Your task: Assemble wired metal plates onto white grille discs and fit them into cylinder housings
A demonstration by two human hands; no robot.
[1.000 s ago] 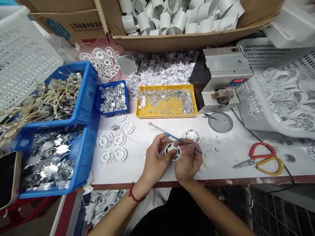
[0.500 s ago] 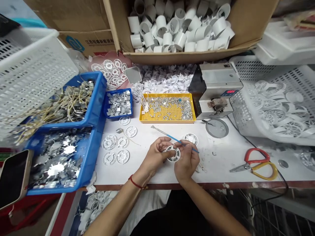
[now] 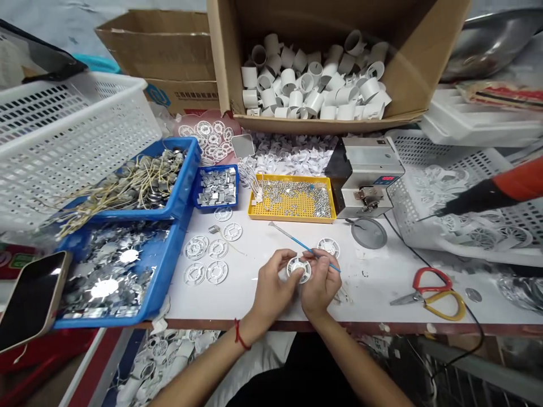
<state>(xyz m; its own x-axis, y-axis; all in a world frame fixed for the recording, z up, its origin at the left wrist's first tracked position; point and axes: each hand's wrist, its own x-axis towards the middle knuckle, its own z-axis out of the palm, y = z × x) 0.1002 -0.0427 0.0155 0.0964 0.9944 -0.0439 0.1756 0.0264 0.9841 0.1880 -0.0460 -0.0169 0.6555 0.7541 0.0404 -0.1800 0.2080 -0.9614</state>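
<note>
My left hand [image 3: 274, 282], with a red string at the wrist, grips a white spoked ring [image 3: 298, 269] by its left side, thumb over its face. My right hand [image 3: 319, 285] is closed around a thin blue brush [image 3: 300, 243] and touches the ring's right edge. The brush slants up and left, its pale bristles above the tabletop. Just behind my right hand lies another white ring [image 3: 328, 247]. Several similar rings [image 3: 217, 272] lie on the left of the table, beside a small metal part with a wire [image 3: 214, 229].
A yellow tray [image 3: 292, 213] of small screws stands behind my hands, a metal machine [image 3: 371, 169] to its right. Scissors [image 3: 432, 297] lie at right. Blue trays [image 3: 163, 277] and a phone [image 3: 31, 299] are at left. A dark-tipped orange tool [image 3: 500, 189] hangs at right.
The view has shifted, bringing more of the back and the orange tool into sight. Both hands still hold the ring and brush; the ring's face is now turned up more.
</note>
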